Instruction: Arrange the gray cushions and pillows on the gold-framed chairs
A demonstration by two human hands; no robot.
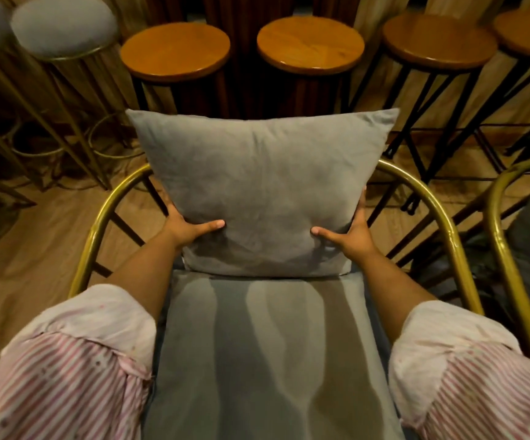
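Note:
A gray pillow [263, 182] stands upright at the back of a gold-framed chair [438, 217], its lower edge resting on the gray seat cushion [267, 354]. My left hand [187, 228] grips the pillow's lower left side, thumb pressed into its front. My right hand [351, 231] grips the lower right side the same way. The fingers of both hands are hidden behind the pillow. The seat cushion lies flat in the chair frame.
Several round wooden stools [174, 49] on black legs stand behind the chair. Two gray-topped stools with gold legs [63, 27] are at the far left. A second gold-framed chair [508, 265] holding something gray sits at the right edge. The floor is wood.

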